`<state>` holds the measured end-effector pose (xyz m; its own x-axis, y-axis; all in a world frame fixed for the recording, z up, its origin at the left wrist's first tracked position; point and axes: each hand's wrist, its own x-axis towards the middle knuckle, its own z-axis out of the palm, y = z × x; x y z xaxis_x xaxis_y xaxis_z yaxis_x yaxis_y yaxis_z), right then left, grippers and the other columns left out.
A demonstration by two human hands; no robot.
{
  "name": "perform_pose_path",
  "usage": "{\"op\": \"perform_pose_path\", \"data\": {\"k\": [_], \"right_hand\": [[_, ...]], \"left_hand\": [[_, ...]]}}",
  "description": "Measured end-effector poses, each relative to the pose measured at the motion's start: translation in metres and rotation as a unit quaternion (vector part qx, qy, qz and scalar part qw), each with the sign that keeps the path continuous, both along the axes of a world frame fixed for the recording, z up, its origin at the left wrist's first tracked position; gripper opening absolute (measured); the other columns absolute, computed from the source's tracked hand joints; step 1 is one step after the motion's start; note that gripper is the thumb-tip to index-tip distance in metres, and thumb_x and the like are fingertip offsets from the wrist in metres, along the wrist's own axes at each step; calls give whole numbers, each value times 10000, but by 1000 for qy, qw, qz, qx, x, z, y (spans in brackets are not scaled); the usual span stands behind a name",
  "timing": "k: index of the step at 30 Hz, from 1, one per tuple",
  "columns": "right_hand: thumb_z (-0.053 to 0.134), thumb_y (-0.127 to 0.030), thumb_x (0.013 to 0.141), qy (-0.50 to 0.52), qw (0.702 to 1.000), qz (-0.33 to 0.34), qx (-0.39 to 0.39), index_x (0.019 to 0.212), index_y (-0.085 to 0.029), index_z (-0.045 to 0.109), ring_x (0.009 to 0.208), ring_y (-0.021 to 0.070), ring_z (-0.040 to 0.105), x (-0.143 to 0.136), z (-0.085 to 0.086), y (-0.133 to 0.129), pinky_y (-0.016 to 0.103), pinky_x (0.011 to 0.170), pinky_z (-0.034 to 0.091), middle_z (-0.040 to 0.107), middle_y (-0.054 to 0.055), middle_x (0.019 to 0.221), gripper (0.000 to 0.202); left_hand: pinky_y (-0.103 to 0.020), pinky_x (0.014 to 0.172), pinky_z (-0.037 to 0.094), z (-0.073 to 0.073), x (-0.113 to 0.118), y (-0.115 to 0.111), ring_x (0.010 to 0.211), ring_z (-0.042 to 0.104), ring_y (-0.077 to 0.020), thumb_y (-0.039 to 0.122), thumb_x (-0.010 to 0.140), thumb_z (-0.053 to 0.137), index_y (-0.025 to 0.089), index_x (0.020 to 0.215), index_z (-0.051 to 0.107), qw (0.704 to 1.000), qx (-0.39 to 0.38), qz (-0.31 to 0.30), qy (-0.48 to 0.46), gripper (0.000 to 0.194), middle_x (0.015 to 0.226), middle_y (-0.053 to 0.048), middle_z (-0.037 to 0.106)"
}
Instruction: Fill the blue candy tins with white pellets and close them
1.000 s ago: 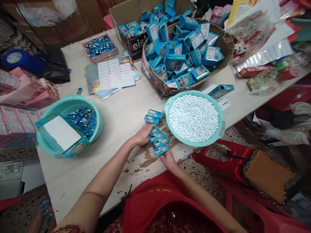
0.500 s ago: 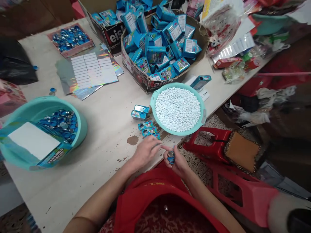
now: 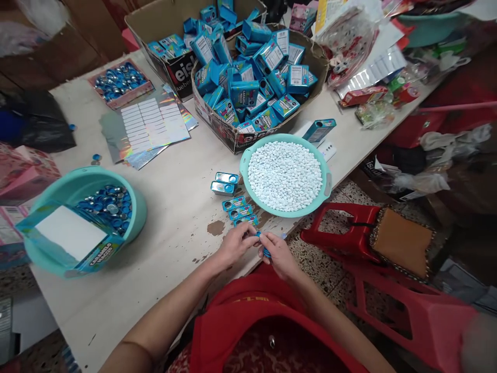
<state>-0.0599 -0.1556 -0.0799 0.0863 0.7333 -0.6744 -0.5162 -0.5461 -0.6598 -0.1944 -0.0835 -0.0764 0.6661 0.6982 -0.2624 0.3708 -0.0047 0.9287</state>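
Seen from above, a person's two bare hands meet at the near edge of a worn white table (image 3: 182, 186). The left hand (image 3: 233, 244) and right hand (image 3: 280, 255) are both pinched together on one small blue tin (image 3: 265, 250), held between the fingertips just off the table edge; most of the tin is hidden by the fingers. Handling so small a tin well probably means gripping it by its edges and keeping it level over the table, so nothing spills or drops to the floor.

Just beyond the hands, a short row of three small blue labelled tins (image 3: 237, 210) lies flat on the table, with two open silver-lined tins (image 3: 224, 183) a little farther back. Beside them on the right sits a round teal plastic basin (image 3: 326, 178) filled with small white candies (image 3: 284, 175). Behind it, a cardboard box (image 3: 217, 124) is heaped with blue printed cartons (image 3: 256, 77), and a second cardboard box (image 3: 174, 72) behind holds more. To the left, a teal plastic tub (image 3: 135, 194) holds shiny blue round lids (image 3: 104, 202) and a flat blue carton. Farther back lie holographic label sheets (image 3: 149, 124) and a pink tray of blue lids (image 3: 120, 82). A red plastic stool (image 3: 349, 238) stands on the floor to the right.
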Motion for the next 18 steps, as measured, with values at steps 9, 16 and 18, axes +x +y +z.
{"op": "perform_pose_path", "data": {"k": [9, 16, 18], "right_hand": [[814, -465, 556, 121, 986, -95, -57, 721, -165, 687, 669, 111, 589, -12, 9, 35, 240, 622, 508, 640, 10, 737, 365], [789, -270, 628, 188, 978, -74, -41, 808, -167, 696, 761, 126, 604, -1, 6, 35, 265, 731, 490, 659, 26, 823, 227], [770, -272, 650, 204, 976, -65, -34, 843, -168, 697, 782, 131, 602, 0, 5, 37, 257, 715, 480, 667, 36, 854, 231]], "left_hand": [[-272, 734, 414, 4, -21, 72, 841, 587, -183, 213, 788, 532, 193, 791, 632, 949, 113, 116, 271, 102, 862, -27, 647], [-288, 656, 420, -3, -5, 110, 915, 607, -245, 357, 777, 574, 230, 1063, 539, 871, 59, 17, 487, 315, 1024, -66, 650], [-294, 665, 427, -3, 1, 110, 940, 607, -257, 336, 780, 564, 217, 1029, 567, 856, 63, 3, 513, 276, 1045, -89, 645]]}}
